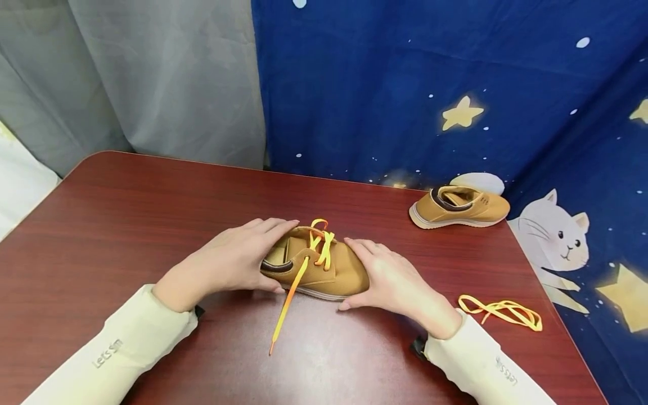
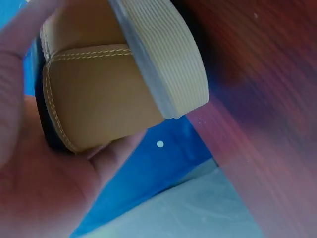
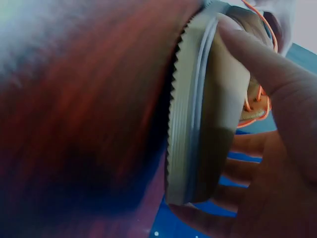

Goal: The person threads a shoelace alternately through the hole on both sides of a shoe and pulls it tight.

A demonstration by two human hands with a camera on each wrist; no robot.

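Note:
A tan shoe (image 1: 351, 273) lies sideways in front of me, toe to the right. My left hand (image 1: 235, 256) grips its heel end, fingers on the far side and thumb on the near side. With my right hand (image 1: 392, 275) I hold the toe end in the same way. A yellow-orange shoelace (image 1: 289, 306) runs through the eyelets; one end hangs over the near side, and a loop stands up at the far side. The stitched heel (image 2: 94, 94) fills the left wrist view. In the right wrist view the ridged sole (image 3: 183, 134) shows beside the thumb.
A second tan shoe (image 1: 460, 208), with no lace seen in it, stands at the table's far right corner. A loose yellow shoelace (image 1: 501, 309) lies near the right edge, beside my right sleeve. Grey and blue curtains (image 1: 354, 84) hang behind the dark red table (image 1: 152, 197).

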